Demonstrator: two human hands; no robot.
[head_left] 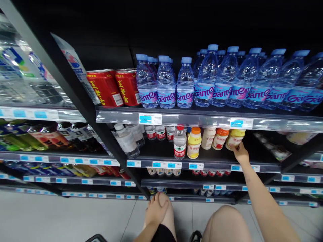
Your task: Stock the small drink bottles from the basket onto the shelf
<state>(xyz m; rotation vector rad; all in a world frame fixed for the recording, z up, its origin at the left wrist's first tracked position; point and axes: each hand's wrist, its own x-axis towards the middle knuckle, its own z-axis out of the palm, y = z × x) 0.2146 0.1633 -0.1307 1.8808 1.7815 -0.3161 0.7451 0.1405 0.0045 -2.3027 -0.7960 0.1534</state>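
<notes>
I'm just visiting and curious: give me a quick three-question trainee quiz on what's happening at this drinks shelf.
1. True or false: the right hand touches a yellow-capped bottle.
2. Where does the left hand rest?
A. on the red cans
B. on the person's knee
C. on a price tag
3. Fill in: the water bottles on the shelf above the right hand have ___ caps.

Key: 1 true; 2 B; 3 blue.

"Ganten" on water bottle labels (165, 96); "1.50" on blue shelf price tag (149, 119).
</notes>
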